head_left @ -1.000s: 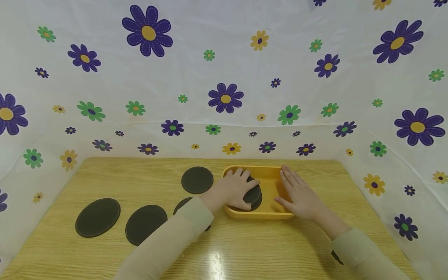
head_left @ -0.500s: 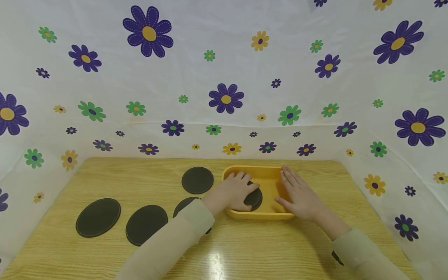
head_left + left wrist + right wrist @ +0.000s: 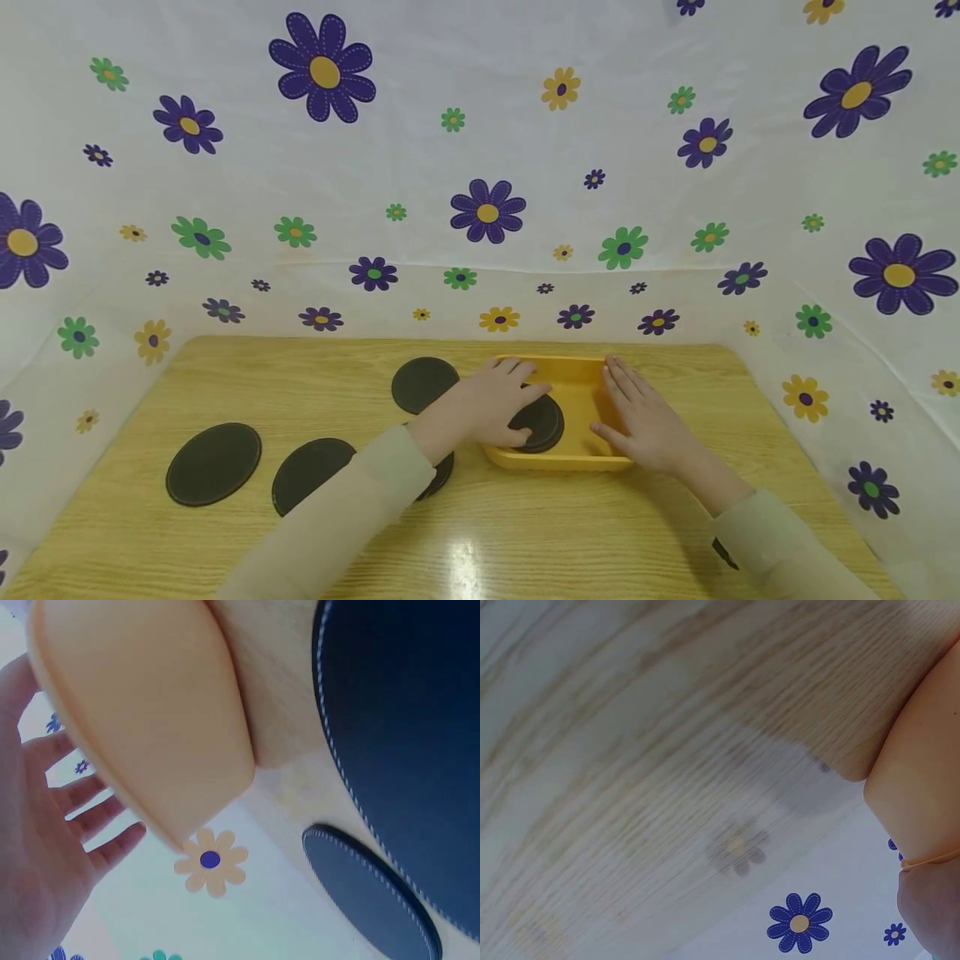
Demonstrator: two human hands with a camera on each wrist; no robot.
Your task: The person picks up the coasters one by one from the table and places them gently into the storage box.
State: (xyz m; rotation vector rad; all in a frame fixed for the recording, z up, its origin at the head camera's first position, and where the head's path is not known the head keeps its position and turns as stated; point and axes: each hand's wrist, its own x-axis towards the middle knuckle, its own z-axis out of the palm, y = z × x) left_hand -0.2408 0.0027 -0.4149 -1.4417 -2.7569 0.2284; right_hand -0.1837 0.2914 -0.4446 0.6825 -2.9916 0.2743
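A yellow-orange tray (image 3: pixel 570 463) stands on the table. In it, at the left side, lies a stack of black round coasters (image 3: pixel 543 423), partly under my left hand (image 3: pixel 491 407). That hand reaches over the tray's left wall with fingers spread and nothing in its grasp. In the left wrist view its fingers hang loosely past the rim of the tray (image 3: pixel 150 697). My right hand (image 3: pixel 651 425) rests along the tray's right end, fingers straight and thumb over the inside. The right wrist view shows only a bit of this hand (image 3: pixel 930 904) by the tray's wall.
Several black coasters lie flat left of the tray: one far left (image 3: pixel 213 464), one beside it (image 3: pixel 313 473), one at the back (image 3: pixel 425 383), and one partly hidden by my left sleeve (image 3: pixel 438 479). White stitching runs round their edges. A flowered cloth (image 3: pixel 420 167) encloses the table.
My left hand has loosened off the coasters in the tray and drawn slightly left, so more of the top coaster shows. The right hand and tray have stayed in place.
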